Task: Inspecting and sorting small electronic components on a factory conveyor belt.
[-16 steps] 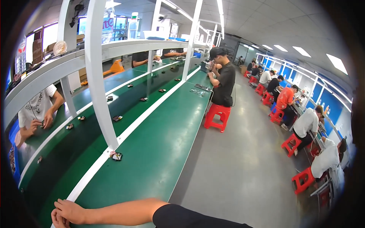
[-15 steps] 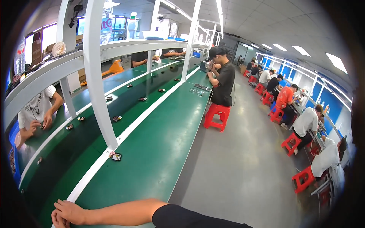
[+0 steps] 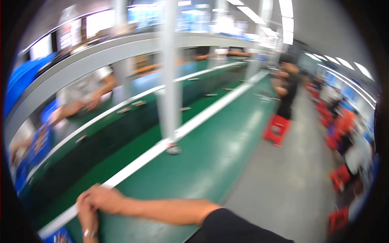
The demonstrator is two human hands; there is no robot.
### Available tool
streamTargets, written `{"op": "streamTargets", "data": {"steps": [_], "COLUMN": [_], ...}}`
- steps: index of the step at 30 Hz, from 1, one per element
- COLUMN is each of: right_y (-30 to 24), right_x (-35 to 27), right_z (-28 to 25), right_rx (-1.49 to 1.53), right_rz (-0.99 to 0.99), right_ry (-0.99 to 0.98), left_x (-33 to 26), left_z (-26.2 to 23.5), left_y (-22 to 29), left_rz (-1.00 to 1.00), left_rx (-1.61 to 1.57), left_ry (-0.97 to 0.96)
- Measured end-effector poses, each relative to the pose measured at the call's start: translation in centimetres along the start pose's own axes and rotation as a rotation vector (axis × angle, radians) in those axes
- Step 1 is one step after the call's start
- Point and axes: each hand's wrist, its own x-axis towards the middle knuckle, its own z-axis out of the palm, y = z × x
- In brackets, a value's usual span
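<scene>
The picture is motion-blurred. My right hand [image 3: 103,198] lies on the white strip [image 3: 133,166] that runs along the long green workbench [image 3: 210,162]; its bare forearm reaches in from a black sleeve at the lower edge. My left hand [image 3: 87,222], with a ring on one finger, sits just below it at the bench's near end, and the two hands touch. I see nothing held in either hand. The fingers of my right hand are curled together. My left hand is partly cut off by the picture's rim.
A white post [image 3: 170,81] stands on the strip, with a small dark part [image 3: 173,149] at its foot. People work across the bench at left [image 3: 85,93]. A person in black [image 3: 285,89] stands by a red stool [image 3: 277,128]. Seated workers line the right aisle [image 3: 344,129].
The view has swung left and gone blurry; the post now sits nearer the picture's middle. My left hand shows more fully beneath my right. Both hands stay on the white strip.
</scene>
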Motion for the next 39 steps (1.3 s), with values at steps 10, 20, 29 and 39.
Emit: {"op": "streamTargets", "data": {"steps": [10,20,29,39], "right_y": [1.5,1.9,13.0,5.9], "right_x": [-0.6,-0.8,2.0,-4.3], "right_z": [0.1,0.3,-1.0,-8.5], "right_rx": [-0.312,-0.272,-0.377,-0.491], "right_rz": [-0.030,0.048,0.361,0.262], "right_ry": [0.046,-0.017,0.140,0.139], "left_x": [1.4,1.4,1.6,1.4], "left_z": [0.6,0.7,0.5,1.3], "left_y": [-0.9,-0.9,-0.4,-0.1], "left_rz": [-0.111,-0.088,-0.066,-0.074], "left_rx": [-0.098,-0.212,-0.133,-0.138], "left_ry": [-0.095,-0.121,-0.080,-0.158]}}
